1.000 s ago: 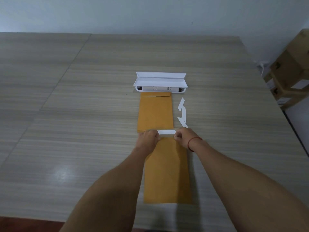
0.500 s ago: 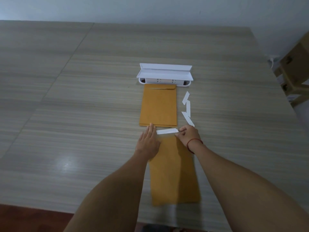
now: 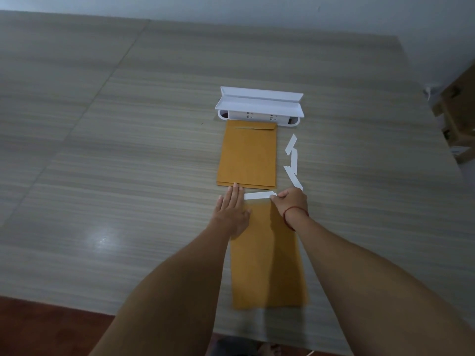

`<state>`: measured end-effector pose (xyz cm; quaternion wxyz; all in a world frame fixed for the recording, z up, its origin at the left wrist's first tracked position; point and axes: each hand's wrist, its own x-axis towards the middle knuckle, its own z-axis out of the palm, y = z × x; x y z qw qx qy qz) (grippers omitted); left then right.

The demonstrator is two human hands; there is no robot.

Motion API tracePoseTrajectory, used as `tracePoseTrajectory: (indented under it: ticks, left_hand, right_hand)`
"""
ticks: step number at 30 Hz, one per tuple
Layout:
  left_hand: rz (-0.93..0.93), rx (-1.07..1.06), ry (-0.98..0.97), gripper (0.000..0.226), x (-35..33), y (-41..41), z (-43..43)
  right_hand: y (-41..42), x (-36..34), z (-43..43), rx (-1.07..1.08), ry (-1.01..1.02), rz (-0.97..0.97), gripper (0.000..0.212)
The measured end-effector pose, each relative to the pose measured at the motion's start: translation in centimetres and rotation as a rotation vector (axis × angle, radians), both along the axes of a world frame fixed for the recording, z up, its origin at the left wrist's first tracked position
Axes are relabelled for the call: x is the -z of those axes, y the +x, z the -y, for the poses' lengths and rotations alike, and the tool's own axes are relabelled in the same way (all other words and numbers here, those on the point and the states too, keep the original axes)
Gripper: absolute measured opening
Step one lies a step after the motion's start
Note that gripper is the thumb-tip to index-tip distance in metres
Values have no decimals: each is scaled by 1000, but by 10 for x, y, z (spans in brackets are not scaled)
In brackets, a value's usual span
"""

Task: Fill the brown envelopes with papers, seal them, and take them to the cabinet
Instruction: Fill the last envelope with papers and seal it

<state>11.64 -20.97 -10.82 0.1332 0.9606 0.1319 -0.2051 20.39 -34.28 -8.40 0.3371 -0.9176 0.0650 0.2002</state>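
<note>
A brown envelope (image 3: pixel 267 263) lies lengthwise on the table in front of me. My left hand (image 3: pixel 231 211) rests flat on its top left corner, fingers stretched forward. My right hand (image 3: pixel 291 201) pinches the right end of a white strip (image 3: pixel 258 195) that runs across the envelope's top edge. Beyond it lies a stack of brown envelopes (image 3: pixel 248 155) with the flap end at the far side.
A white plastic holder (image 3: pixel 259 106) stands behind the stack. Several loose white strips (image 3: pixel 292 160) lie to the right of the stack. Cardboard boxes (image 3: pixel 460 116) sit off the table's right edge. The wooden table (image 3: pixel 115 150) stretches wide to the left.
My left hand let go of the strip and flattened onto the envelope's corner. My right hand kept its pinch on the strip's right end. The view shifted slightly.
</note>
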Motion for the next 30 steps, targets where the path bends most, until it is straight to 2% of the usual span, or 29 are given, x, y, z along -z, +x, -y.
tracePoseTrajectory:
  ticks: [11,18,26,28,30]
  left_hand:
    - [-35,22,-18,67,-3,2,-3]
    - [-42,8,-37,69,-8,2,-3]
    - [-40,-4,-87,71,-12,2,-4]
    - [-25,-12,-95,71,-12,0,-3]
    - [-22,-21,-104,71,-11,-1,-2]
  right_hand:
    - [0,6,-10,22,-45,7,21]
    - [-7,-3,5,-217,46,65,10]
    - [-17,-17,26,-419,93,-8,3]
    - [-19,-17,32,-356,134,-44,7]
    - [-16,-17,37,-139,221,-43,16]
